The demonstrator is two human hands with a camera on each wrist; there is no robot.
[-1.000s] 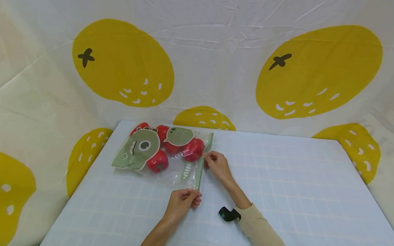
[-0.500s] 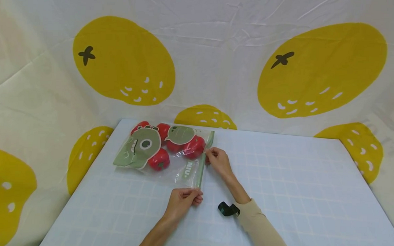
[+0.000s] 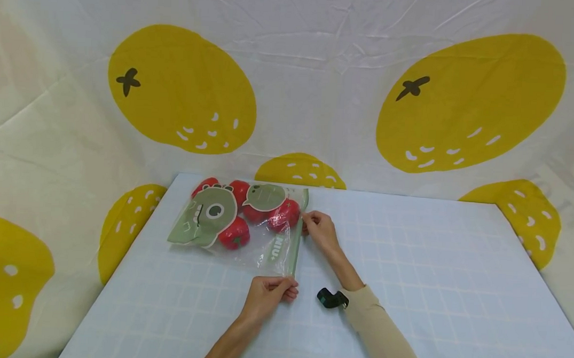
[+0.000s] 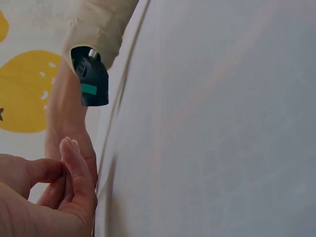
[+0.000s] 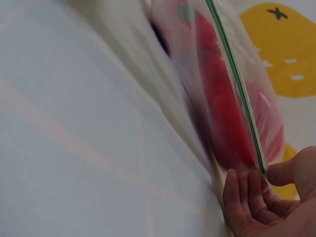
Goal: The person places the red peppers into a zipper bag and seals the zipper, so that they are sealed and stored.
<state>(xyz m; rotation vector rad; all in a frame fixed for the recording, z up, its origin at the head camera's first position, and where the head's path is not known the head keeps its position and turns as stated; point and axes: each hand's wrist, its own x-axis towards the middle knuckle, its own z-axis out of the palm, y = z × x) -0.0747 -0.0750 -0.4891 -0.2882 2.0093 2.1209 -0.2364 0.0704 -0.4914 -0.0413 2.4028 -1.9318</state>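
Note:
A clear zip bag (image 3: 250, 258) with green monster print lies at the back left of the table. Several red vegetables (image 3: 234, 234) with green stem ends, like tomatoes or peppers, are inside it. My left hand (image 3: 268, 297) pinches the near corner of the bag's zip edge between thumb and bent fingers. Higher along the same edge, my right hand (image 3: 320, 233) grips with thumb and fingertips. In the right wrist view the green zip strip (image 5: 237, 84) runs down to the right hand's fingers (image 5: 244, 192). The left wrist view shows the left hand (image 4: 39, 197) partly overlapping the right one.
The table (image 3: 422, 281) has a pale blue checked cover. Behind it hangs a white cloth (image 3: 315, 84) with yellow fruit print. A black wrist camera (image 3: 331, 298) sticks out from the right sleeve (image 3: 381, 330) low over the table.
My right hand has shifted slightly toward the back along the zip edge. The bag has edged a little to the right, while the left hand stays at its corner.

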